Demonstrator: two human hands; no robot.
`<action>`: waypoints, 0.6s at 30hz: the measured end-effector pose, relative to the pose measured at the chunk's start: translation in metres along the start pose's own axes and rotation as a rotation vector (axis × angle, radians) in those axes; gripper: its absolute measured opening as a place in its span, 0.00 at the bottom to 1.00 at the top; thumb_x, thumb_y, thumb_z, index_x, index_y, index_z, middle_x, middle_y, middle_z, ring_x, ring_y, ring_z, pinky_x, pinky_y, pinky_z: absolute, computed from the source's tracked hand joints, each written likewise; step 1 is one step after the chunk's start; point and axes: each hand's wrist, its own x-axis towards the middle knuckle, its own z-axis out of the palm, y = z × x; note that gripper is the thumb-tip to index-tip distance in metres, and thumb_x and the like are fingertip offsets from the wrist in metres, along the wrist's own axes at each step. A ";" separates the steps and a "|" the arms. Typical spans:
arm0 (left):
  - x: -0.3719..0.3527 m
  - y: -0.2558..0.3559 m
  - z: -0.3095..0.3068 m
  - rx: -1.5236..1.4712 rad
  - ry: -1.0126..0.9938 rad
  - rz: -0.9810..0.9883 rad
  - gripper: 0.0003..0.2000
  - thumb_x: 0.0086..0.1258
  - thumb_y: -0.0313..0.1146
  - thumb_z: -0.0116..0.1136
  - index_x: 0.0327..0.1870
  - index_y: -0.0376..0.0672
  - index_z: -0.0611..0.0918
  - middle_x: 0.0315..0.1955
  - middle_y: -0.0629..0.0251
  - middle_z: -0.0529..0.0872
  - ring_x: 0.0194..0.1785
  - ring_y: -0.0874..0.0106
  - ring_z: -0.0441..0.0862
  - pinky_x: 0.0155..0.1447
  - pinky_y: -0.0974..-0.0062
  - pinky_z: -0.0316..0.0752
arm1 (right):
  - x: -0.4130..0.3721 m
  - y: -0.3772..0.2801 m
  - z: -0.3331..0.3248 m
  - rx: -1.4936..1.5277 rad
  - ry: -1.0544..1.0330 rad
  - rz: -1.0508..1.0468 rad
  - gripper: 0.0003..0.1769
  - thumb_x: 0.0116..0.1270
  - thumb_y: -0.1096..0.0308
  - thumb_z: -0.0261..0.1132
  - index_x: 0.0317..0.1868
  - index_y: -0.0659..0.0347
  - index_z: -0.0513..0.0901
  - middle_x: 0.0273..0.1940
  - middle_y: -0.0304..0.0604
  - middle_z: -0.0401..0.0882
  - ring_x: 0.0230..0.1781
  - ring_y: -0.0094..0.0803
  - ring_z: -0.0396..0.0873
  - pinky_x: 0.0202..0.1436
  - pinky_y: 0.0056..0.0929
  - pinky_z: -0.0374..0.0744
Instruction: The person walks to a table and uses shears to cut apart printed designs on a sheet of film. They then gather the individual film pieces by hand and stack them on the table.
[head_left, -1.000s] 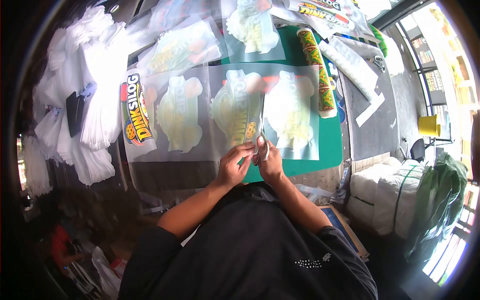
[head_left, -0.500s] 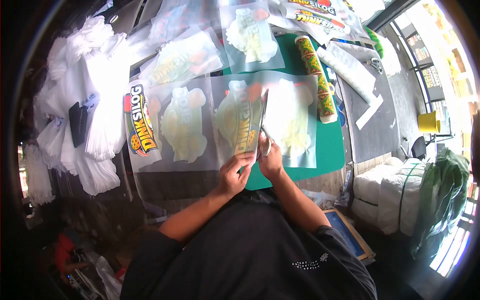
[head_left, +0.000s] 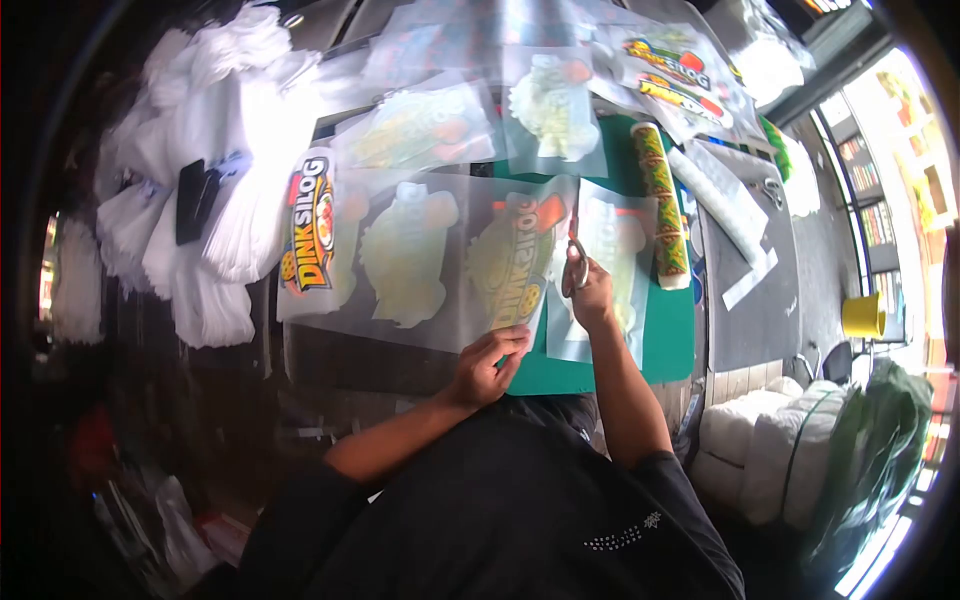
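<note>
A long clear film sheet [head_left: 420, 265] printed with "DINKSILOG" logos lies across a green cutting mat [head_left: 668, 330]. My left hand [head_left: 490, 365] pinches the sheet's near edge below one logo. Farther up the sheet, my right hand [head_left: 592, 290] grips scissors [head_left: 576, 255] whose blades point away from me along a cut. The piece right of the cut [head_left: 610, 270] has parted from the rest of the sheet.
A stack of white fabric [head_left: 215, 180] with a black phone [head_left: 195, 200] lies at the left. More printed films [head_left: 550, 105] cover the far side. A patterned roll [head_left: 662, 205] and a white roll [head_left: 722, 200] lie right of the mat. Bagged bundles [head_left: 790, 450] stand on the floor.
My right hand has run the scissors away from me up the sheet, and the right-hand piece has separated. My left hand stayed at the near edge.
</note>
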 end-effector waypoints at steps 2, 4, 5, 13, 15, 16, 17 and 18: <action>0.000 0.004 0.001 0.006 -0.012 0.019 0.05 0.61 0.18 0.59 0.36 0.34 0.79 0.42 0.55 0.85 0.47 0.60 0.84 0.50 0.69 0.79 | -0.006 -0.013 0.005 0.075 0.037 0.068 0.26 0.60 0.44 0.67 0.24 0.59 0.73 0.16 0.36 0.69 0.15 0.23 0.67 0.19 0.23 0.65; -0.003 0.005 0.002 -0.035 -0.069 0.068 0.04 0.61 0.18 0.58 0.35 0.35 0.79 0.41 0.55 0.85 0.48 0.60 0.84 0.50 0.69 0.79 | -0.001 -0.015 0.003 0.001 0.030 0.051 0.26 0.61 0.43 0.66 0.24 0.60 0.73 0.16 0.36 0.69 0.15 0.22 0.67 0.19 0.23 0.65; -0.006 0.005 0.005 -0.029 -0.061 0.064 0.04 0.61 0.18 0.58 0.35 0.35 0.79 0.41 0.55 0.85 0.48 0.60 0.84 0.50 0.69 0.79 | 0.003 -0.014 0.000 -0.068 0.036 0.034 0.27 0.61 0.42 0.65 0.24 0.60 0.73 0.17 0.36 0.70 0.15 0.22 0.67 0.20 0.22 0.64; -0.002 0.014 0.020 -0.034 0.066 0.082 0.08 0.59 0.15 0.60 0.37 0.36 0.78 0.43 0.56 0.84 0.51 0.58 0.82 0.54 0.65 0.78 | -0.044 -0.021 -0.012 -0.058 -0.121 0.137 0.26 0.61 0.46 0.67 0.30 0.65 0.75 0.22 0.39 0.73 0.23 0.24 0.73 0.26 0.23 0.70; -0.006 0.008 0.029 -0.032 0.027 0.123 0.09 0.58 0.16 0.62 0.38 0.37 0.78 0.45 0.56 0.83 0.53 0.56 0.80 0.56 0.62 0.76 | -0.061 -0.038 -0.012 -0.310 -0.229 0.086 0.16 0.62 0.59 0.68 0.34 0.65 0.78 0.25 0.34 0.72 0.25 0.22 0.72 0.29 0.22 0.70; -0.006 0.010 0.034 -0.027 -0.015 0.168 0.11 0.56 0.17 0.64 0.39 0.38 0.78 0.48 0.55 0.82 0.56 0.55 0.78 0.59 0.59 0.75 | -0.062 -0.041 -0.013 -0.332 -0.238 0.096 0.15 0.62 0.60 0.67 0.34 0.65 0.78 0.25 0.33 0.72 0.26 0.21 0.71 0.30 0.21 0.70; -0.007 0.015 0.038 -0.026 -0.013 0.169 0.11 0.56 0.17 0.64 0.39 0.38 0.78 0.48 0.55 0.82 0.56 0.55 0.78 0.59 0.59 0.75 | -0.060 -0.043 -0.016 -0.348 -0.245 0.105 0.14 0.62 0.61 0.67 0.34 0.65 0.78 0.25 0.32 0.72 0.26 0.20 0.70 0.30 0.21 0.69; -0.009 0.019 0.040 0.049 -0.033 0.189 0.15 0.55 0.19 0.65 0.44 0.39 0.78 0.53 0.54 0.78 0.61 0.53 0.73 0.62 0.55 0.70 | -0.057 -0.045 -0.023 -0.349 -0.268 0.039 0.13 0.62 0.62 0.66 0.34 0.66 0.77 0.26 0.32 0.73 0.26 0.20 0.70 0.30 0.20 0.69</action>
